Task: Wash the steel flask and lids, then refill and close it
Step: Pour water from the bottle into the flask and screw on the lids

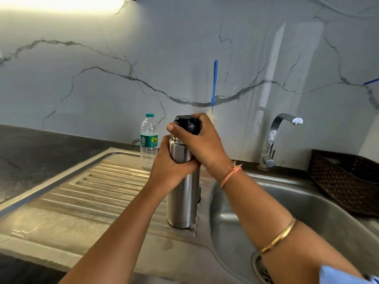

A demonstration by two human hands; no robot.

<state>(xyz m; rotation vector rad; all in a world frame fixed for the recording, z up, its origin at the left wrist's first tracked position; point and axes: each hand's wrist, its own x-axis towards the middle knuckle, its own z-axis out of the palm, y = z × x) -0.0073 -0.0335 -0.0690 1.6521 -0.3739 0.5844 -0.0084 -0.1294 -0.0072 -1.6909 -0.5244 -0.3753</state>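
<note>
While holding flask point(182, 201) upright on drainboard point(92, 191), just beside sink point(307, 212), clasps its upper body with left hand point(170, 169), fingers curled round the steel. Closes right hand point(203, 144) over black lid point(187, 123) at the flask's mouth, thumb on the near left side, other fingers wrapped behind. Shows a narrow strip of steel neck between lid and left hand (cannot tell whether lid is screwed home). Rests flask's base flat on the ribbed steel, close to the basin's edge.

Wears a thin orange thread point(230, 174) at right wrist and a gold bangle point(279, 235) further up the forearm.

Behind flask and to the left, at drainboard's far edge: plastic bottle point(149, 140), upright, teal cap on, apart from flask. Against marbled wall, above the lid: blue handle point(214, 83), upright, lower end blurred. To the right, behind sink: curved tap point(274, 136), spout turned right. Further right, on the counter: dark woven basket point(344, 181).
</note>
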